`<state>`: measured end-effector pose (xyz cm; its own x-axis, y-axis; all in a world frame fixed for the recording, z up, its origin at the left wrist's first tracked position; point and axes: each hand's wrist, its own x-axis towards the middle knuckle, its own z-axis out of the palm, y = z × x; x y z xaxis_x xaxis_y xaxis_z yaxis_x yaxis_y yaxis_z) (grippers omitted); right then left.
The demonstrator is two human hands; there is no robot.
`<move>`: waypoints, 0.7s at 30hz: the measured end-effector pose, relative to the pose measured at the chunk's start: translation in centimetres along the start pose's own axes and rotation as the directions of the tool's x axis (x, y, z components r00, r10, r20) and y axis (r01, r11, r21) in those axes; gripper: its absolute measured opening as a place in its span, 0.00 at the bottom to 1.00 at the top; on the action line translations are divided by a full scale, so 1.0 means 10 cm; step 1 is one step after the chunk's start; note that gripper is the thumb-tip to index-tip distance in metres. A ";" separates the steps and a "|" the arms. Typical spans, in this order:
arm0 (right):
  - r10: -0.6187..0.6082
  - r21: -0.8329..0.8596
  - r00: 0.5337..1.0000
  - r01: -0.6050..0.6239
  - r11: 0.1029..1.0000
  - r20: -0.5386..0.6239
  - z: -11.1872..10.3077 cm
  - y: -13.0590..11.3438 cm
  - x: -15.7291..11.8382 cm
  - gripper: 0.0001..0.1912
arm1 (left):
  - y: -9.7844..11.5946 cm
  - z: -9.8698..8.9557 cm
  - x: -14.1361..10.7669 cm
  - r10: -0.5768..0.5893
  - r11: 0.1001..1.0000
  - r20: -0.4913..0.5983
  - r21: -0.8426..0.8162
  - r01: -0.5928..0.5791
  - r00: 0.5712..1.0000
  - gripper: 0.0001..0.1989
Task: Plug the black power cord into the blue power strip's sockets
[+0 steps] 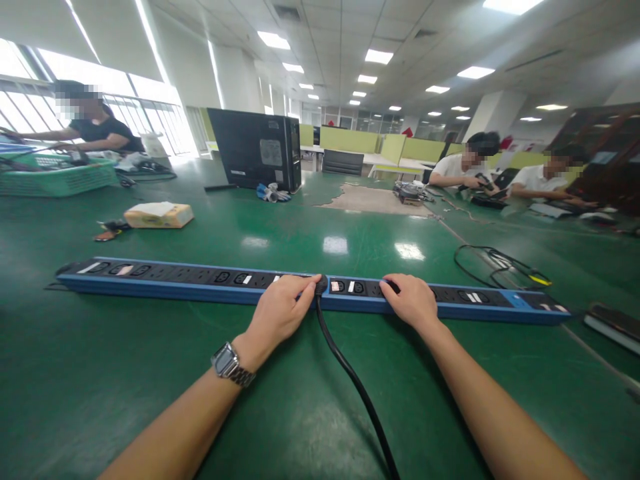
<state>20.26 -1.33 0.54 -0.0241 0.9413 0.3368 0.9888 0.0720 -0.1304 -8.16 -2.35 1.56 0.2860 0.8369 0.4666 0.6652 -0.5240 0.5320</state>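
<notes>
A long blue power strip (480, 310) with black sockets lies across the green table in front of me. A black plug (321, 287) sits against its socket face near the middle, and a thick black cable (350, 373) runs from it toward me. My left hand (285, 303), with a metal watch (227, 362) on the wrist, is closed at the plug, thumb and forefinger against it. My right hand (413, 300) is closed around the strip to the right of the plug, its thumb near the sockets. The fingers behind the strip are partly hidden.
Beyond the strip are a tissue pack (159, 215), a black computer case (257, 150), gloves (273, 193) and a green basket (60, 179). A thin black cable (487, 263) lies right, near a dark flat object (613, 327). Three people sit around the table.
</notes>
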 end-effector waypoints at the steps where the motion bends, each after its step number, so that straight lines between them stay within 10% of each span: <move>1: 0.003 0.008 1.000 -0.003 1.000 0.001 0.01 0.01 0.00 0.21 | -0.01 0.00 0.00 0.009 1.000 0.000 -0.026 -0.009 1.000 0.20; 10: 0.023 0.306 0.955 0.071 0.949 -0.295 -0.05 -0.28 -0.11 0.16 | -0.27 0.02 0.01 0.017 0.995 -0.115 0.097 -0.006 0.993 0.17; 14: -0.037 0.640 0.998 -0.010 0.768 0.060 -0.11 -0.85 -0.14 0.23 | -0.31 0.07 -0.02 0.030 0.962 -0.053 0.274 -0.015 0.998 0.16; 21: 0.001 0.799 0.838 -0.520 0.301 0.545 0.02 -1.39 0.06 0.22 | -0.28 0.08 -0.03 0.000 0.955 -0.070 0.296 0.021 0.998 0.16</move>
<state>6.46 -1.68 2.42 -0.0997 0.9689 -0.2264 0.1925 -0.2045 -0.9597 -9.56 -1.00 -0.70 0.2374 0.8238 0.5147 0.8452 -0.4363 0.3085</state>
